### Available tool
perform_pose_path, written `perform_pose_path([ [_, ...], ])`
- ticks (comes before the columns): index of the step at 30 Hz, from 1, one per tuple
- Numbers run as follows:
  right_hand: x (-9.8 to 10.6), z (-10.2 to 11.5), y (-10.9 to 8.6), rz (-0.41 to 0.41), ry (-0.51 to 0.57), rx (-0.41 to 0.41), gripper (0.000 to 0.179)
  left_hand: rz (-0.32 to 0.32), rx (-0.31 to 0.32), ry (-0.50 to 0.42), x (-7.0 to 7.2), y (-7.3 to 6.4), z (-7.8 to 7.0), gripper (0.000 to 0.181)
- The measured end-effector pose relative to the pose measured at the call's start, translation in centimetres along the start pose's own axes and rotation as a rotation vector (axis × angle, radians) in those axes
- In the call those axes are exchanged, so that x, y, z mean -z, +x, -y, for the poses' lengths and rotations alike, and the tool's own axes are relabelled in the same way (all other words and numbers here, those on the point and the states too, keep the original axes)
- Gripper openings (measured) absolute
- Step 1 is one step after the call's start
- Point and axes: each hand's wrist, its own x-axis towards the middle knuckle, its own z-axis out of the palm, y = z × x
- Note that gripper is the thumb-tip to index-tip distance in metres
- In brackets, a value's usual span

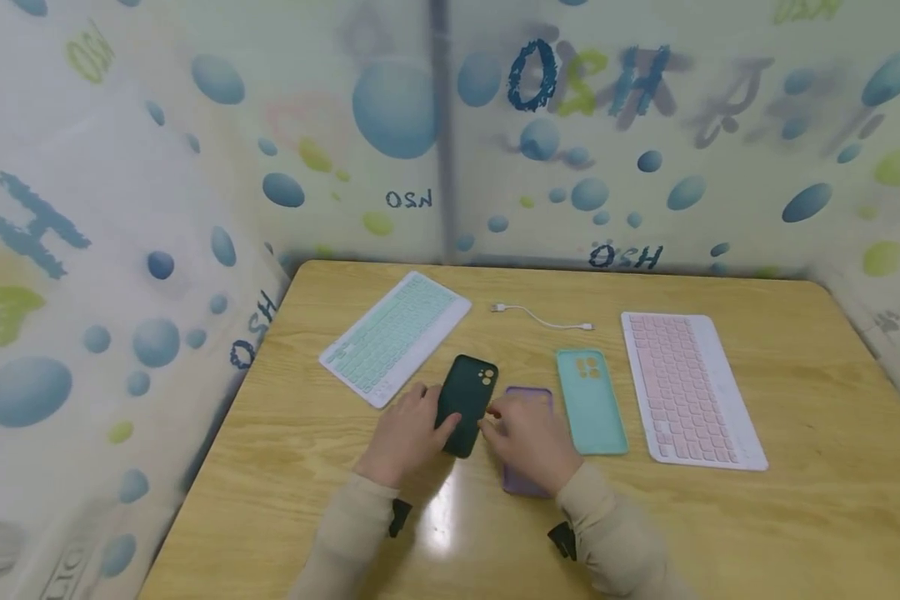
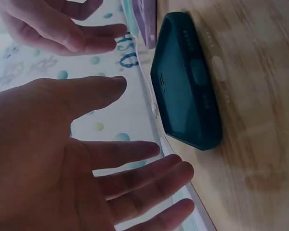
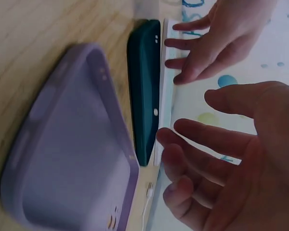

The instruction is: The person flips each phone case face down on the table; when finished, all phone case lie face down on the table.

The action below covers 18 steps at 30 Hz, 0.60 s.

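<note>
A dark green phone case (image 1: pixel 468 400) lies on the wooden table between both hands, its inside facing up in the left wrist view. My left hand (image 1: pixel 405 433) is at its left side, fingers spread and apart from it in the left wrist view. At the case's right edge is my right hand (image 1: pixel 534 435), with loosely bent fingers and nothing held, as the right wrist view shows. Beneath the right hand lies a purple phone case (image 3: pixel 77 144), its open side up and partly hidden by that hand in the head view.
A mint phone case (image 1: pixel 596 408) lies right of the purple one. Farther right is a white keyboard with pink keys (image 1: pixel 686 383); another with mint keys (image 1: pixel 393 337) sits back left. A short white cable (image 1: pixel 543 320) lies behind. Patterned walls (image 1: pixel 330 167) border the table (image 1: pixel 270 467).
</note>
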Motion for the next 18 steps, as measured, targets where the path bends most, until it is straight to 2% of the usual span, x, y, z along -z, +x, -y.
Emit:
perform_pose_path([
  [5,-0.9,0.6,0.2,0.070,-0.025,0.016,0.033,0.026,0.015,0.025,-0.1,0.0,0.1,0.056],
  [10,-1.5,0.7,0.5,0.062,-0.062,0.019,0.034,0.038,0.010,0.037,-0.2,0.2,0.3,0.054],
  [18,-1.7,0.8,0.7,0.075,-0.053,0.010,0.034,0.050,0.025,0.027,-0.4,0.4,0.4,0.053],
])
